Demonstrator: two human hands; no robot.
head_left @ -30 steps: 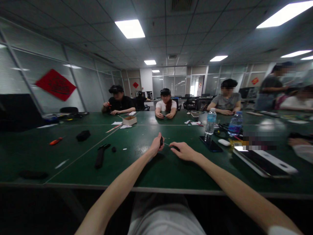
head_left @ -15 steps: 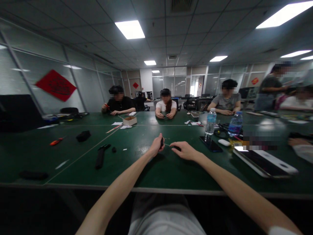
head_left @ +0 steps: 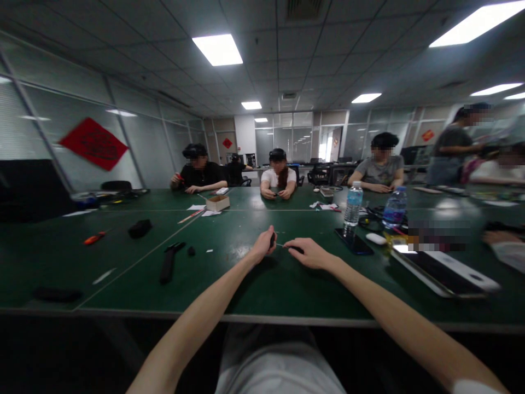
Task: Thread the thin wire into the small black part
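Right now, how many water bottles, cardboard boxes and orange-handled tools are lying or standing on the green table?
Plastic water bottles: 2
Cardboard box: 1
Orange-handled tool: 1
Total: 4

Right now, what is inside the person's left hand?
A small dark object shows between the fingers of the left hand, and a thin pale strand runs toward the right hand. The fingers cover the rest, so its full shape cannot be seen.

Co-workers (head_left: 280, 178) sit at a long green table (head_left: 123, 273) beside water bottles (head_left: 353, 204), a smartphone (head_left: 353, 241), a white computer mouse (head_left: 375, 238) and a small cardboard box (head_left: 217, 203)
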